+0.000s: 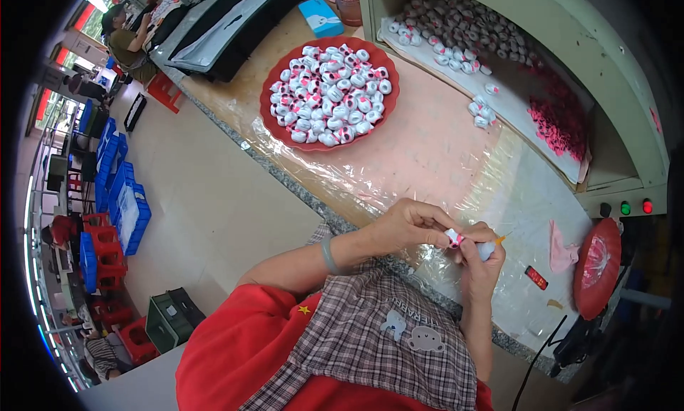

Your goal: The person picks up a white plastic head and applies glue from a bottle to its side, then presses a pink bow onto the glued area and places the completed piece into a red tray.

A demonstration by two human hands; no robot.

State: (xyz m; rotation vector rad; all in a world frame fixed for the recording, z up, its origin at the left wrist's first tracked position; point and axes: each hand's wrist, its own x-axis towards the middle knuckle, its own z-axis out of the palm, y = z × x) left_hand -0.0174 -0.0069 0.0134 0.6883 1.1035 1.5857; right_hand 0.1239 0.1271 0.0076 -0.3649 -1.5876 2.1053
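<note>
Between the fingertips of my left hand [413, 224] is a small white toy piece [452, 234] with pink and dark markings. My right hand [483, 265] is closed around a small whitish glue bottle [486, 250] with a thin yellow nozzle tip pointing away to the right. Its fingertips also meet the toy piece. Both hands are close together above the near edge of the plastic-covered table [420, 154]. Farther off to the left, a red scalloped basin [265, 115] holds a heap of similar white and pink pieces.
A cream open-fronted cabinet [598, 62] holds many white pieces and a pile of pink parts [559, 122]. To the right are a pink cloth [563, 247], a red dish [597, 268] and a small red packet [536, 278]. A blue box [320, 17] stands behind the basin.
</note>
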